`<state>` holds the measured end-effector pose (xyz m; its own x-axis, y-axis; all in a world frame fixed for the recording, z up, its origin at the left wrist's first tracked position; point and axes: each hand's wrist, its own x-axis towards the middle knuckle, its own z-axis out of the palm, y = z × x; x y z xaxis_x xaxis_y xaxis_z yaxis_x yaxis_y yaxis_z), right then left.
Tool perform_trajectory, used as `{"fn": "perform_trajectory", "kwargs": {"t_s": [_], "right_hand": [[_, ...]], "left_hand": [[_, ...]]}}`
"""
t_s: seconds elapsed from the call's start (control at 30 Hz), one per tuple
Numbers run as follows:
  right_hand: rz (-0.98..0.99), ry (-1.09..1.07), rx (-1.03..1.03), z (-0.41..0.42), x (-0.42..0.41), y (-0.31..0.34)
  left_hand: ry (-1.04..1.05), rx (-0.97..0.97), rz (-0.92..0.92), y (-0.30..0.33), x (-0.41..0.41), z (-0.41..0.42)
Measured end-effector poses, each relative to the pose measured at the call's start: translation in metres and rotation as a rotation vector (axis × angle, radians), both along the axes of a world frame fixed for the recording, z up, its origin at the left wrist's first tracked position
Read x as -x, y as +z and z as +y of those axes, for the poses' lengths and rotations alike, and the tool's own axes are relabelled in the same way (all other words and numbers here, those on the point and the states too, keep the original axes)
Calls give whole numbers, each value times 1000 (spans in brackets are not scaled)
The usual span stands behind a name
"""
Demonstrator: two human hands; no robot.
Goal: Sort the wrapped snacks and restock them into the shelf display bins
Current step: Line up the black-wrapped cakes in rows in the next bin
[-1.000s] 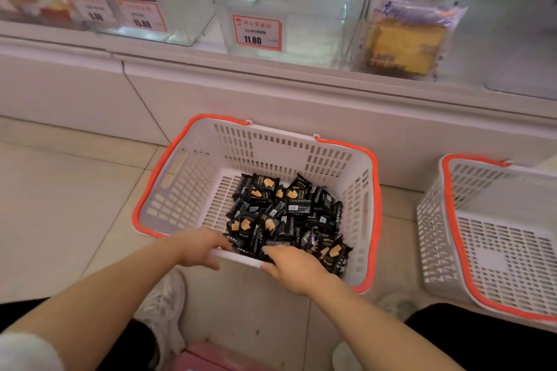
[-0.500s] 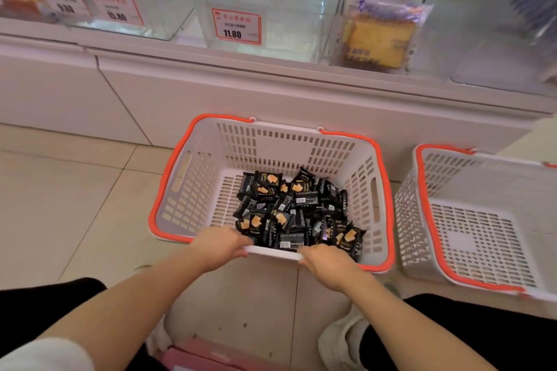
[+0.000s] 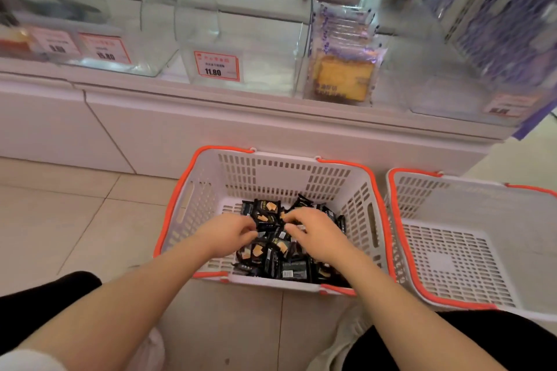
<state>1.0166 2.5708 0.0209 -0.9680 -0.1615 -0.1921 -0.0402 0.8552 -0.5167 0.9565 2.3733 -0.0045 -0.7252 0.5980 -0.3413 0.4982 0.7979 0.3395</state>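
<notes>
A white basket with an orange rim (image 3: 271,172) stands on the floor in front of me, holding a pile of several black wrapped snacks (image 3: 289,268) with orange pictures. My left hand (image 3: 229,235) and my right hand (image 3: 319,235) are both inside the basket on top of the pile. Their fingers curl inward onto packets near the middle, almost touching each other. Above, on the shelf, stands a clear display bin with an 11.80 price tag (image 3: 217,66); it looks empty.
A second white basket (image 3: 452,250), empty, sits touching the first on its right. Right of the 11.80 bin, another clear bin holds yellow cake packets (image 3: 340,78). More bins with price tags (image 3: 105,48) stand at the left. My knees in black trousers (image 3: 45,295) flank the basket.
Both hands have left the basket's near rim and reached forward into the snack pile. The view has tilted up, showing more of the shelf.
</notes>
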Motion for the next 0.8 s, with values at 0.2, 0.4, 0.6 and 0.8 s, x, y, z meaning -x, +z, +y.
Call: {"fn": "perform_trajectory", "kwargs": {"t_s": [0.2,0.4,0.6,0.8], "right_hand": [[269,60,-110,-20,69,79],[651,-167,-196,-29,158,140],[531,-154,-560,-22,221,149],[456,-136,-667,-19,231,161]], "left_hand": [[8,-93,187,90,80,-6],[33,-409,627,157,160,-14],[-12,-360,817,179,213,-7],[-23,-32,774,179,237,0]]}}
